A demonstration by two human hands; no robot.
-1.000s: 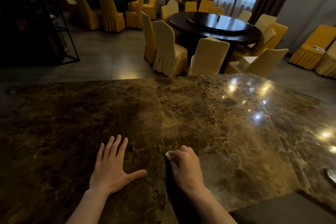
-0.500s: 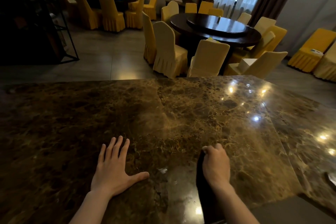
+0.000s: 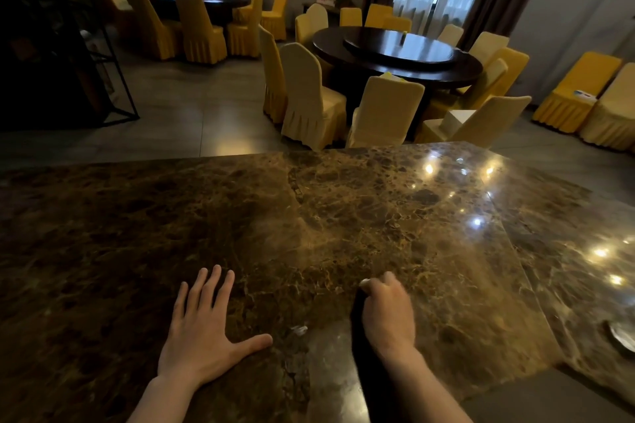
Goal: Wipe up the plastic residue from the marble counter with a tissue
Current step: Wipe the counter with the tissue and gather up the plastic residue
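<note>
A brown marble counter (image 3: 240,233) fills the lower half of the view. My left hand (image 3: 202,330) lies flat on it with fingers spread, holding nothing. My right hand (image 3: 388,312) is curled into a fist pressed on the marble, and a small white bit of tissue (image 3: 365,282) pokes out at its fingertips; most of the tissue is hidden under the fingers. A small pale scrap of plastic residue (image 3: 299,330) lies on the counter between the two hands, closer to my left thumb.
A shiny metal object (image 3: 622,336) sits at the counter's right edge, partly cut off. Beyond the counter stand round dark dining tables (image 3: 395,51) ringed by yellow-covered chairs (image 3: 309,96). A dark metal rack (image 3: 113,62) stands at the left.
My right hand swept right across the counter, then came back a little to the left. A pale scrap appeared on the marble where the hand had been. My left hand stayed put.
</note>
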